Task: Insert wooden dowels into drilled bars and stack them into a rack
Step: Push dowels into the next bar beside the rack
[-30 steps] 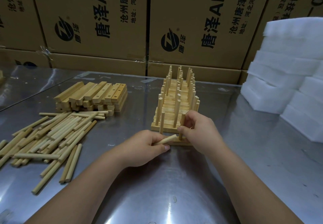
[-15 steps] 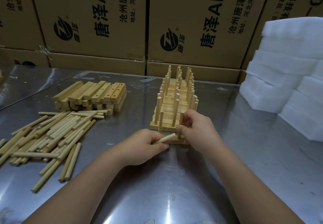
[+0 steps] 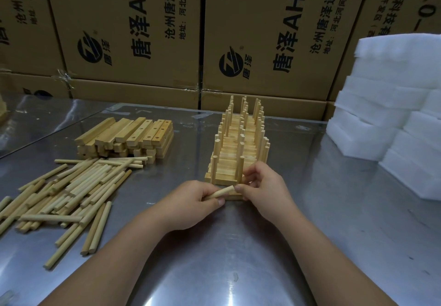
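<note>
Cardboard boxes (image 3: 124, 31) with printed lettering close off the back of a shiny metal worktop (image 3: 238, 262), and white foam blocks (image 3: 386, 105) are stacked at the right. Near the middle stands the rack (image 3: 238, 143) of bars set with upright pegs. At its near end the left grip (image 3: 191, 202) clasps a dowel (image 3: 220, 192) between thumb and curled fingers, its free end pointing at the rack. The right grip (image 3: 265, 186) is curled against the rack's nearest bar, thumb tip touching that dowel's end; whether it grasps anything I cannot tell. At the left lie piled drilled bars (image 3: 128, 138), with loose dowels (image 3: 71, 186) scattered just in front of them
</note>
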